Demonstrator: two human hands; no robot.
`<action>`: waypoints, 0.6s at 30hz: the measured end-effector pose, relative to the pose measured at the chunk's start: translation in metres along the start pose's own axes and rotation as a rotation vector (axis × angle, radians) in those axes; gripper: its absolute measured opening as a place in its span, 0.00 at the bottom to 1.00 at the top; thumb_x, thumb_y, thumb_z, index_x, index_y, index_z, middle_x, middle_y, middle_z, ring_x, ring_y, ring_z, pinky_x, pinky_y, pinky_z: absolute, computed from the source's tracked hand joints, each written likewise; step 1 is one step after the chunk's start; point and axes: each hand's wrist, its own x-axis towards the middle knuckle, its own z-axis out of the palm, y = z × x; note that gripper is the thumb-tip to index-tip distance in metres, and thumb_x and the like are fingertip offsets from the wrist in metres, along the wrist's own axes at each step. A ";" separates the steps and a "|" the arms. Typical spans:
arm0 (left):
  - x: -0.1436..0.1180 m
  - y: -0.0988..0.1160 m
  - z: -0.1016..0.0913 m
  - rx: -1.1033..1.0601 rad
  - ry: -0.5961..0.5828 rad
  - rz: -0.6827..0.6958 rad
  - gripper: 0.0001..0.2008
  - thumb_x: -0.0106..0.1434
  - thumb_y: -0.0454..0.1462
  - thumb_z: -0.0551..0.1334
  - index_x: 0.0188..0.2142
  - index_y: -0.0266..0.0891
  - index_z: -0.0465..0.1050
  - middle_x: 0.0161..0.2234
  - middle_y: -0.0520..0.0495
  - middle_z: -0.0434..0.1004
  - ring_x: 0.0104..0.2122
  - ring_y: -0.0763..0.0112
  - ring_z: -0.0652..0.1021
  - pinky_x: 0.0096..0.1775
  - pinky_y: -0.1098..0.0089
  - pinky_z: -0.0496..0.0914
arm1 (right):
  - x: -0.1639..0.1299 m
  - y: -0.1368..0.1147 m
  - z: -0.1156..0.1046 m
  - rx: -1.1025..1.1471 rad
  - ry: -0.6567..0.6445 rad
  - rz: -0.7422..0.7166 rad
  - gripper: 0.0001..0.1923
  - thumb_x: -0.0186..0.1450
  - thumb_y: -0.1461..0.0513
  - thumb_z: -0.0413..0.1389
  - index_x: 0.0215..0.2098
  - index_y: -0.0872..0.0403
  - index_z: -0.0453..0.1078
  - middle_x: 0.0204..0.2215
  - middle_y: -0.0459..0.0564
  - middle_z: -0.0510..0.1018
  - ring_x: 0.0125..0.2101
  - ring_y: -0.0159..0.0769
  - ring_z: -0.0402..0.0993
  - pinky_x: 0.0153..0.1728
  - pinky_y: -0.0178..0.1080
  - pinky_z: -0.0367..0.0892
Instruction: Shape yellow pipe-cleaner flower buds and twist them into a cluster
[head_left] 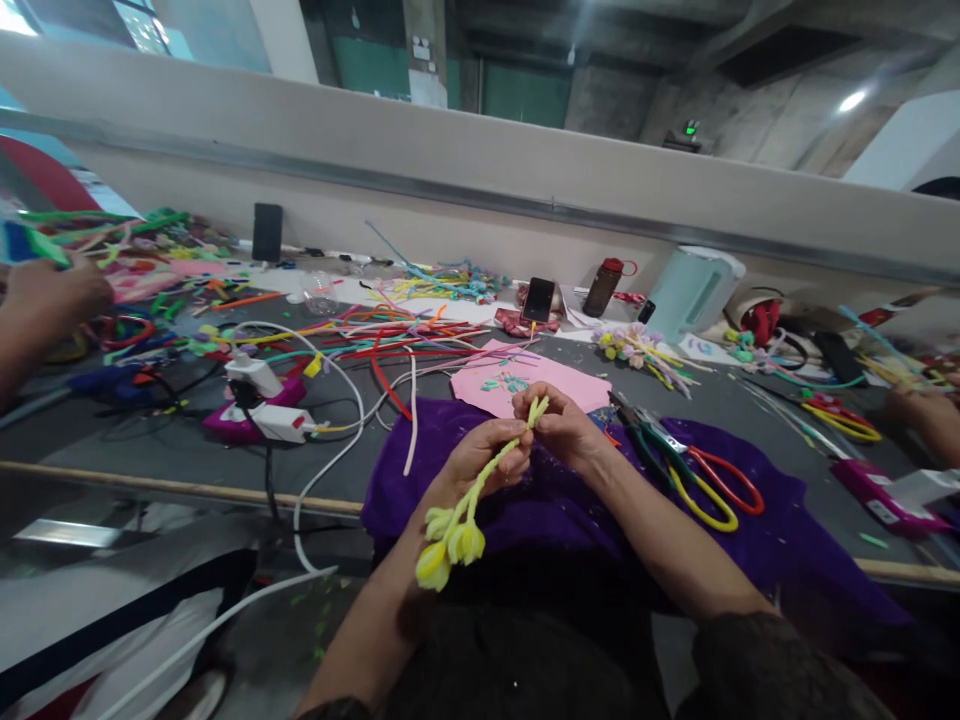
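At far left a co-worker's hand (52, 290) rests among loose pipe cleaners (390, 340), well apart from me. Bare grey table (150, 440) lies open between the power strip (262, 405) and the near edge. My left hand (484, 460) is clenched around the yellow-green pipe-cleaner stems (469, 500), over the purple cloth (570, 500); my right hand (562, 425) pinches their tips. Scissors (705, 485) lie just right. I can read no writing anywhere.
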 end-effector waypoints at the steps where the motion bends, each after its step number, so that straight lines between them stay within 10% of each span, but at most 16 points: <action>1: 0.000 0.000 0.000 -0.002 0.003 -0.002 0.07 0.56 0.35 0.56 0.24 0.33 0.67 0.10 0.55 0.58 0.10 0.82 0.58 0.14 0.79 0.52 | 0.000 -0.001 0.001 0.000 -0.011 0.002 0.14 0.44 0.62 0.65 0.29 0.51 0.69 0.29 0.44 0.68 0.28 0.30 0.62 0.30 0.33 0.58; 9: 0.001 -0.003 -0.003 0.127 0.127 0.084 0.07 0.54 0.37 0.59 0.25 0.34 0.67 0.09 0.58 0.57 0.09 0.84 0.55 0.14 0.79 0.48 | -0.002 -0.008 0.000 -0.166 0.033 -0.034 0.07 0.47 0.64 0.63 0.24 0.55 0.69 0.28 0.45 0.68 0.30 0.32 0.63 0.32 0.35 0.58; 18: 0.001 -0.005 0.004 0.845 0.633 0.412 0.11 0.53 0.42 0.60 0.21 0.35 0.67 0.14 0.56 0.64 0.14 0.82 0.60 0.19 0.77 0.53 | 0.000 -0.001 -0.001 -0.392 0.344 0.008 0.05 0.46 0.65 0.61 0.18 0.56 0.68 0.17 0.42 0.68 0.21 0.27 0.59 0.25 0.33 0.54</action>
